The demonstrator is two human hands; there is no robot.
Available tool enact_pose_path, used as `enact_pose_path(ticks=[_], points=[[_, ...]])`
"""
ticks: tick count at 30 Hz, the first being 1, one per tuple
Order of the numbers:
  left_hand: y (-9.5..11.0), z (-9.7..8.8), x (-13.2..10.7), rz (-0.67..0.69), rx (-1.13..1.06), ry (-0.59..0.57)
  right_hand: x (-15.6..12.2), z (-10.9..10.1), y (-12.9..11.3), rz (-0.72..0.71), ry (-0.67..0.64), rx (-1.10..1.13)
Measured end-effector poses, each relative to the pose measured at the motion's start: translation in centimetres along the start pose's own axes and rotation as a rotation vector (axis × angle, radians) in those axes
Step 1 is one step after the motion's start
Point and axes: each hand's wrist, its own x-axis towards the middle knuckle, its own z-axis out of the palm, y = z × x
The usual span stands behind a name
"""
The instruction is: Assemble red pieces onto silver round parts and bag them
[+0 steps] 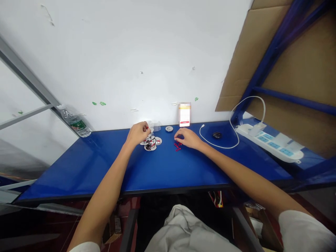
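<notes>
My left hand is closed in a pinch on a small round disc with a bit of red on it, above a pile of similar shiny discs marked with red. My right hand hovers at the small red loops, its thumb and fingertips pressed together; whatever lies between them is too small to make out. One separate round disc rests on the blue table between the hands, toward the wall.
A lit phone leans on the wall. Clear plastic lies behind the pile. A water bottle stands tilted at left. To the right are a white cable, a black object and a power strip.
</notes>
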Motion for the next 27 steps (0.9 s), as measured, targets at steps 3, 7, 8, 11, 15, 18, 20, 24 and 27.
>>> enact_pose_path(ticks=[3, 7, 8, 11, 15, 18, 20, 24, 27], points=[[-0.16, -0.24, 0.07, -0.007, 0.064, -0.061, 0.03, -0.44, -0.11, 0.016, 0.081, 0.062], [-0.28, -0.23, 0.02, -0.008, 0.078, -0.052, -0.07, -0.89, -0.24, 0.044, 0.082, 0.094], [-0.31, -0.19, 0.0, -0.005, 0.068, -0.034, -0.1, -0.93, -0.28, 0.053, 0.07, 0.098], [-0.43, -0.05, -0.02, 0.003, 0.045, -0.021, -0.18, -0.92, -0.42, 0.062, 0.044, 0.104], [-0.51, -0.03, 0.01, 0.0, 0.034, -0.061, -0.2, -0.75, -0.34, 0.046, 0.028, 0.104], [-0.46, -0.16, 0.03, -0.01, 0.035, -0.09, -0.21, -0.59, -0.14, 0.041, 0.003, 0.072], [-0.41, -0.27, 0.03, -0.012, 0.043, -0.104, -0.23, -0.52, -0.11, 0.04, -0.009, 0.041], [-0.38, -0.4, 0.01, -0.012, 0.059, -0.112, -0.29, -0.48, -0.32, 0.039, 0.0, 0.009], [-0.43, -0.4, 0.0, -0.011, 0.057, -0.11, -0.33, -0.49, -0.41, 0.041, 0.012, 0.01]])
